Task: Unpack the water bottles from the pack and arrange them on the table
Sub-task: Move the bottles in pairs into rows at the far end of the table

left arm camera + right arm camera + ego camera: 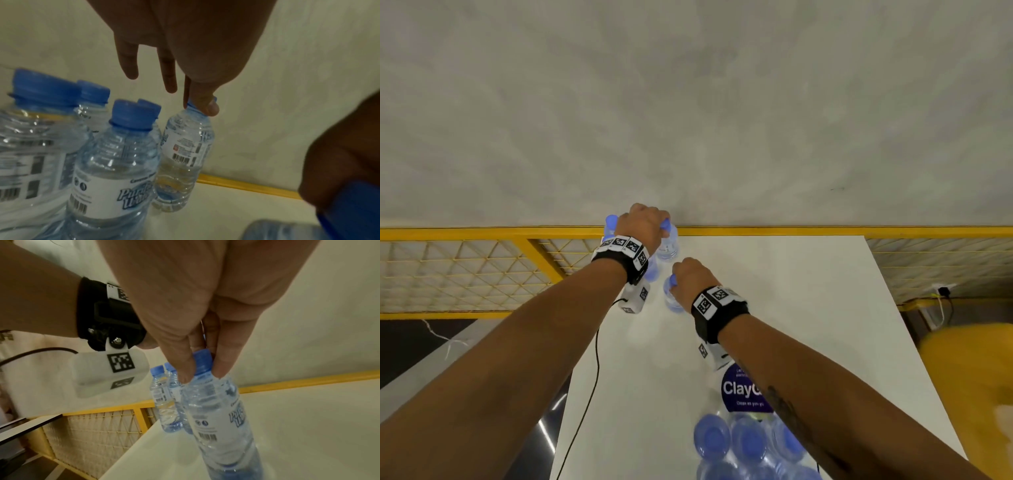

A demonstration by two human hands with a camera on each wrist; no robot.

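Small clear water bottles with blue caps stand grouped at the far left corner of the white table (808, 301). My left hand (658, 229) (202, 104) pinches the cap of the rightmost far bottle (668, 247) (185, 154), which stands upright by the far edge. Nearer to me, my right hand (678, 279) (202, 369) pinches the cap of another bottle (673, 299) (218, 418), whose base is at the table top. Other bottles (115, 162) (162, 402) stand beside them. The shrink-wrapped pack (743, 442) with several bottles lies near me under my right forearm.
A yellow mesh railing (482, 270) runs behind and left of the table, before a grey wall. A black cable (594, 370) hangs from my left wrist camera over the table's left edge. A blurred yellow object (969, 370) sits off the right side.
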